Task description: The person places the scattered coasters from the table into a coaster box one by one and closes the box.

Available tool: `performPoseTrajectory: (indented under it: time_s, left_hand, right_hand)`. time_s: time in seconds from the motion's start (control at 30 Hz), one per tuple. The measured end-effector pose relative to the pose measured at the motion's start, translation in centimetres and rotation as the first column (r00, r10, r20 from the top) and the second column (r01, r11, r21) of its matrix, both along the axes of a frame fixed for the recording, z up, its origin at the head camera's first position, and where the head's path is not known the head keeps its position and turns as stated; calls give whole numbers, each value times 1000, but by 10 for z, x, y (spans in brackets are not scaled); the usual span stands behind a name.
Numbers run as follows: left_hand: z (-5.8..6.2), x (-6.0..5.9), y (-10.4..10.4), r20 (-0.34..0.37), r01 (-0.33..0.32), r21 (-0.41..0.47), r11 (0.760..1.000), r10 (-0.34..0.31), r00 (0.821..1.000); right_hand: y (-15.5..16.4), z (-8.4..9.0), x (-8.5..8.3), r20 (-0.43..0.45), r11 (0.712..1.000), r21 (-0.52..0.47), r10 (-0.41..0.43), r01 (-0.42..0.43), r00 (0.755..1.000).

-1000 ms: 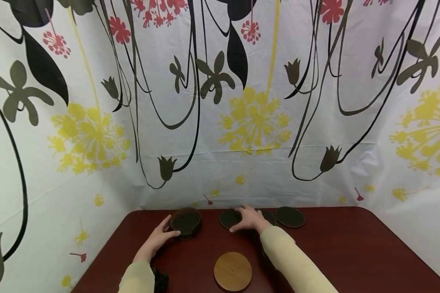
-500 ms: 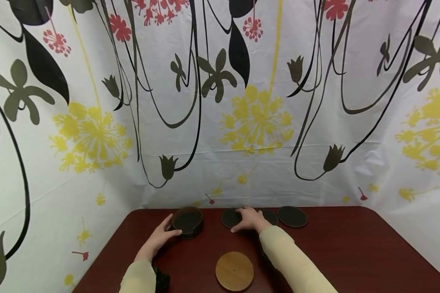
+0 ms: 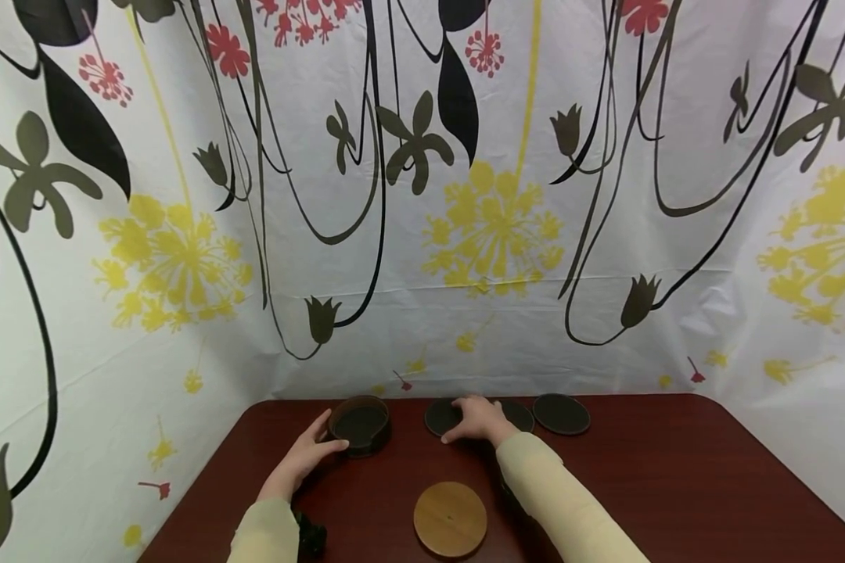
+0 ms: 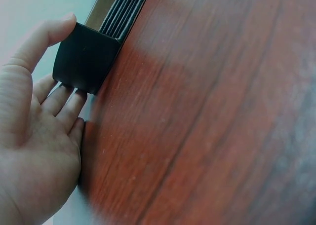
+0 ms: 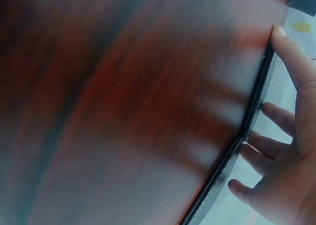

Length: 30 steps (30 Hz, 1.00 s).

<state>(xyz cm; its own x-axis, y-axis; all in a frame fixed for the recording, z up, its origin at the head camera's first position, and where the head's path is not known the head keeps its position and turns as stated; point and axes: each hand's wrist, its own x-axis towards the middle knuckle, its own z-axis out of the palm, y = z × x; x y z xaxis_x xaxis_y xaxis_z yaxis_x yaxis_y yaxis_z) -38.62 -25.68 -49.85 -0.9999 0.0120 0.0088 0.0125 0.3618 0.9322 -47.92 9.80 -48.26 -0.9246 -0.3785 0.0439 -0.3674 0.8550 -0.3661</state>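
Note:
At the back left of the table, my left hand (image 3: 306,460) holds a round dark coaster holder (image 3: 361,426), thumb and fingers spread around its side. In the left wrist view, a stack of coasters (image 4: 121,12) shows through the holder's side opening. Three dark round coasters lie in a row along the back edge: a left one (image 3: 440,419), a middle one (image 3: 519,416) partly behind my hand, and a right one (image 3: 562,414). My right hand (image 3: 477,420) rests over the left and middle coasters. Its thumb touches a coaster's rim; its fingers are loosely spread.
A round light-wood disc (image 3: 451,519) lies near the front middle of the dark red table (image 3: 676,485). A dark object (image 3: 311,538) shows beside my left sleeve. A flower-printed curtain (image 3: 408,234) hangs close behind the table and along its sides.
The view shifted slightly. Both hands stay almost in place, the left at the holder and the right over the coasters; the coasters have not visibly moved.

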Motion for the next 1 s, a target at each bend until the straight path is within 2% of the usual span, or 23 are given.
performPoseTrajectory:
  time_s: [0.23,0.47,0.73,1.0]
  left_hand:
    - [3,-1,3,-4,9,-5,1000,-9,1000]
    - [3,-1,5,2,16,-1,1000,-16,1000]
    - [2,2,4,6,16,3,1000,-16,1000]
    - [2,3,1,14,21,12,1000,-21,1000]
  right_hand:
    - [3,5,4,-39,1000,1,3,-3,999]
    - [9,15,9,-78,997,-15,79,-81,994]
    - [14,36,7,-82,981,-92,165,-172,983]
    - [21,59,11,-98,967,-187,159,-175,982]
